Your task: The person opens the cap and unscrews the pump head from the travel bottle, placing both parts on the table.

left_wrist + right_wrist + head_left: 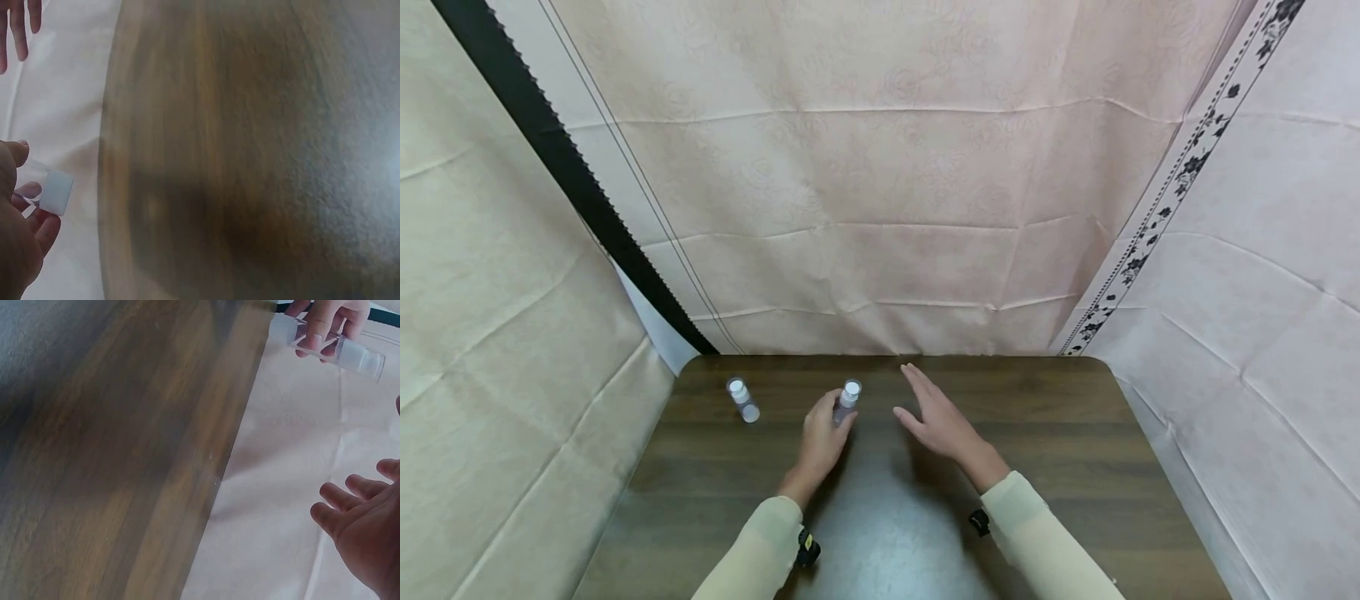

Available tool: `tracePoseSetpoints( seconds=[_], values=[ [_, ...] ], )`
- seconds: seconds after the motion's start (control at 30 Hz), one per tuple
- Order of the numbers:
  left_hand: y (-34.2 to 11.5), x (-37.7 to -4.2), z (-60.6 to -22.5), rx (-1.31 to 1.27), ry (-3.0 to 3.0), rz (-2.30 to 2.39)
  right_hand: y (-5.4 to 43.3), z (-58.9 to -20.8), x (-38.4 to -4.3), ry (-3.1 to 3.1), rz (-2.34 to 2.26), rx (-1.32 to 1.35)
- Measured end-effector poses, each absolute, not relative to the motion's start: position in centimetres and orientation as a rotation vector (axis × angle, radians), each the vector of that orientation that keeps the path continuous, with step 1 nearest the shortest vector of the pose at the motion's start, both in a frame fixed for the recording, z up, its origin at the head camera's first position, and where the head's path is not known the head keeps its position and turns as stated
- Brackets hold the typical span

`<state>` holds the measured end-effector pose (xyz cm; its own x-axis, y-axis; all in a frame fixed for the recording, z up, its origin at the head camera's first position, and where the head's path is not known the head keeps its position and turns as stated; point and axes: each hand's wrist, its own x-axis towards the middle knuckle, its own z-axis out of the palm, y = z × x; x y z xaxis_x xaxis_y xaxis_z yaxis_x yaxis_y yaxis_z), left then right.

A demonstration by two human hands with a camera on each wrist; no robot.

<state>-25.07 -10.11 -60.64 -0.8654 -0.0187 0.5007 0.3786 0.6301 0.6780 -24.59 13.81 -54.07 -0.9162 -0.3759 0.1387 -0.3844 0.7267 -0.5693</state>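
Observation:
My left hand (822, 437) grips a small clear bottle (847, 398) around its middle, holding it above the table. The bottle has a white top under a transparent cap and a white base (56, 192), which pokes out past the fingers in the left wrist view. Seen from the right wrist, the bottle lies tilted across the left hand's fingers, capped end (367, 361) to the right. A short distance to the right, my right hand (940, 421) holds nothing, its fingers extended and thumb apart. A second, similar bottle (743, 400) is on the table left of the left hand.
The brown wood-grain table (1045, 467) has rounded far corners. Pale cloth (880, 183) hangs behind it, with more cloth (1247, 333) on both sides. A dark band (572, 175) runs down the left cloth. Dark devices (807, 547) are worn at both wrists.

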Motion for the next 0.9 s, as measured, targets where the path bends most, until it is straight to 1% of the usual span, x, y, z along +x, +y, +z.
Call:
tracePoseSetpoints(
  seconds=[0.27, 0.57, 0.9],
  values=[
    [-9.0, -24.7, -59.4, -0.329, -2.396, -1.067, 15.3, -54.2, -24.6, -2.854, 1.016, 0.627],
    [-8.8, -24.6, -58.1, -0.399, -2.492, -0.933, 16.4, -54.2, -24.4, -2.841, 1.088, 0.594],
    [-8.4, -24.4, -57.2, -0.503, -2.471, -0.691, 16.5, -54.6, -23.7, -2.825, 1.184, 0.568]
  ],
)
